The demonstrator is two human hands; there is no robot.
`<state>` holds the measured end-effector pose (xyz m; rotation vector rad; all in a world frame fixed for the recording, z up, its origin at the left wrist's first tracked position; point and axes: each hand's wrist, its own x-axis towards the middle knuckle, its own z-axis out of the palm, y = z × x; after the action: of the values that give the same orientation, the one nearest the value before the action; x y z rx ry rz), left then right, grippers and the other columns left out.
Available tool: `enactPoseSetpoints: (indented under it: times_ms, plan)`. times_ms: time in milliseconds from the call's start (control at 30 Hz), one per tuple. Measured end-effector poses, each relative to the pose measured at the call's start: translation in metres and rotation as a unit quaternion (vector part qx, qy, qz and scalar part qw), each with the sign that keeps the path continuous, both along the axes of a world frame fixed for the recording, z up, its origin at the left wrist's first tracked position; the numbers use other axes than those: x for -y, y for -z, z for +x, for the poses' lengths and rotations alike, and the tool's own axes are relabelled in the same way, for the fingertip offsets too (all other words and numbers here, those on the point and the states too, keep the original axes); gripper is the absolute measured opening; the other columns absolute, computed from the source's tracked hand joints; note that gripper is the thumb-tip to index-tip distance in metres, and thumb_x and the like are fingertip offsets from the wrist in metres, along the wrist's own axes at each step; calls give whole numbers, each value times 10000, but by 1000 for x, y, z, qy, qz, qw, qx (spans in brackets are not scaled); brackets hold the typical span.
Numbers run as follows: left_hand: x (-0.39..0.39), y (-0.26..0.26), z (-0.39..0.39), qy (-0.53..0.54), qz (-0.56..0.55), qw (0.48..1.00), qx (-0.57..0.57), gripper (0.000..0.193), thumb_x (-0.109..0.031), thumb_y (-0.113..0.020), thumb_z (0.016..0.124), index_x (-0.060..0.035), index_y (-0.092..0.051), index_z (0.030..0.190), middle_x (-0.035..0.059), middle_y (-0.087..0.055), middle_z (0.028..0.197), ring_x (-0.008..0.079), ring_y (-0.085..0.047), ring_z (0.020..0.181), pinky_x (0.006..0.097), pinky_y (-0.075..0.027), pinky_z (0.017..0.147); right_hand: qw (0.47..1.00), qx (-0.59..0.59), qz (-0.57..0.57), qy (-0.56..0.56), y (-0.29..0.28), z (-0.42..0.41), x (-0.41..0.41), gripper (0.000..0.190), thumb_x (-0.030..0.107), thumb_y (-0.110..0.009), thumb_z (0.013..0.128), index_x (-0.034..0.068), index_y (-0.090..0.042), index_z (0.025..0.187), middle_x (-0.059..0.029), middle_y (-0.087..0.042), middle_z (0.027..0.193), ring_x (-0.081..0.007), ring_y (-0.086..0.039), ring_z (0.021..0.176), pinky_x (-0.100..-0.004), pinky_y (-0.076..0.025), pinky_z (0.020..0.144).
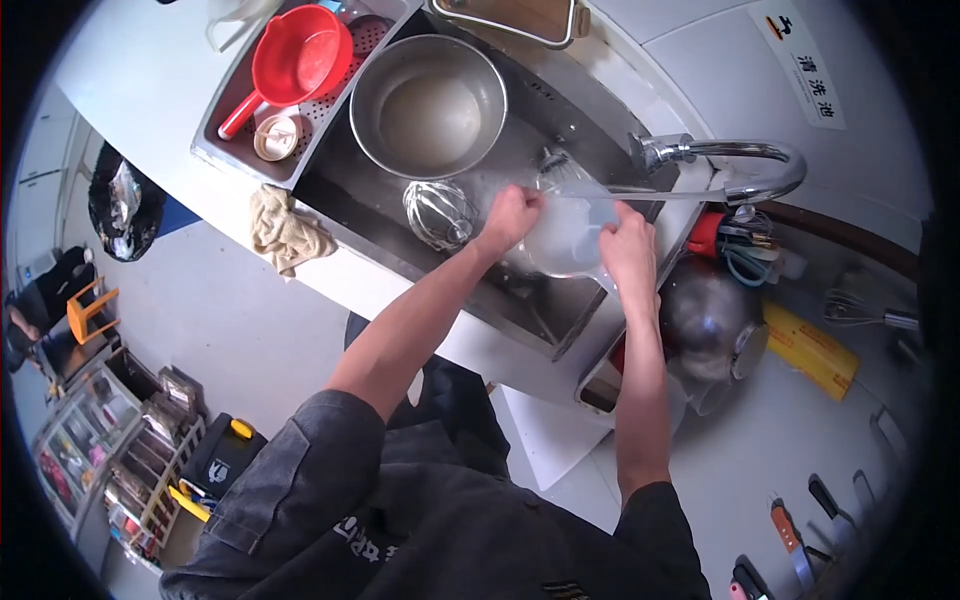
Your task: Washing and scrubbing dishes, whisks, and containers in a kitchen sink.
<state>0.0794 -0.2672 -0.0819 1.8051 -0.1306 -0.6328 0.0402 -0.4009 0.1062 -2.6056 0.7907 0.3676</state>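
Under a running chrome faucet [772,161], a translucent plastic jug [562,244] is held over the sink [525,315]. My right hand [631,244] grips its right side near the handle. My left hand [517,217] is closed at the jug's upper left rim, by the water stream; its fingertips partly hide what they pinch. Left of that hand, a wire whisk head [439,215] lies in the sink. Another whisk [555,169] shows behind the jug. A large steel bowl [428,106] with cloudy liquid stands at the sink's far left.
A grey perforated tray [247,166] holds a red plastic dipper [302,56] and a small round lid. A beige cloth [285,229] lies on the front ledge. Right of the sink are an upturned metal bowl [709,319], a red utensil holder [705,234] and a yellow roll [810,349].
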Motion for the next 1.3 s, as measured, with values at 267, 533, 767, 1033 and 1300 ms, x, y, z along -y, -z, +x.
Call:
enactPoseSetpoints:
  times_ms: [267,533,767,1033,1300]
  plan:
    - [4,-38,6,60,41,995,62,272,-262,-660,924,-57,-714,1094,222,-701,912,370,-699,869,393,-526,781,991,-87,40,-94,1,18,15,372,99,-568,777,24,-707,1114,-311,-667,971,-494,-636,962,-536,-492,899]
    - [0,-17,-3,-37,-138,981,-134,279,-184,-622,969,46,-675,1117,169,-728,1004,267,-698,938,376,-529,822,993,28,-43,-107,18,11,26,384,85,-583,818,42,-656,1193,-304,-672,902,-484,-649,909,-560,-504,844]
    - [-2,-30,-30,-139,-307,877,-343,503,-282,-556,1016,127,-482,1301,223,-643,1184,305,-671,1044,406,-554,910,991,112,-40,-63,36,7,14,488,58,-573,859,54,-539,1346,-292,-679,898,-476,-658,858,-557,-524,765]
    - [9,-27,-39,-216,-335,824,-404,464,-310,-451,1063,116,-439,1246,233,-656,999,276,-677,771,385,-591,711,978,186,-38,-83,49,-10,-20,613,57,-505,920,90,-323,1504,-294,-578,1291,-505,-635,945,-550,-521,795]
    - [14,-32,-27,-191,-293,879,-323,140,-151,-615,981,-16,-652,981,77,-670,771,151,-619,655,305,-543,678,965,253,31,53,65,-33,-11,622,55,-498,941,17,-258,1514,-321,-418,1453,-499,-544,1184,-532,-484,949]
